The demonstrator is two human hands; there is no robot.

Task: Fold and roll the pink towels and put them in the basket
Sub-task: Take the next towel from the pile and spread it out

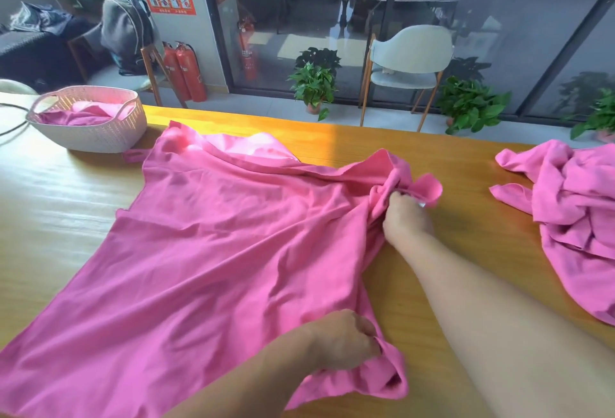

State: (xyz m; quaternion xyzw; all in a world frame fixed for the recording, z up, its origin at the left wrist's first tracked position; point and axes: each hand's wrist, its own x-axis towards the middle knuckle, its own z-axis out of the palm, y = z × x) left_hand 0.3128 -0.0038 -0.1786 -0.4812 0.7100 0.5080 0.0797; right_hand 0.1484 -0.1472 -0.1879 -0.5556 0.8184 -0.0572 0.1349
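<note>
Nearby: basket (90, 133) far left, towel heap (579, 218) right; both hands, left hand (342, 341), right hand (404, 218), pinch spread towel (213, 234).

Office or commercial lounge, not a home. Evidence: two red fire extinguishers (184, 73) on the floor at 11 o'clock under a red safety notice (168, 0) on a grey pillar; full-height glass partition (432, 28) with dark frames from 12 to 2 o'clock; potted plants (314, 84) lined up along its base; pale shell chair (407, 58) at 1 o'clock; long wooden table (459, 158) in front.
</note>
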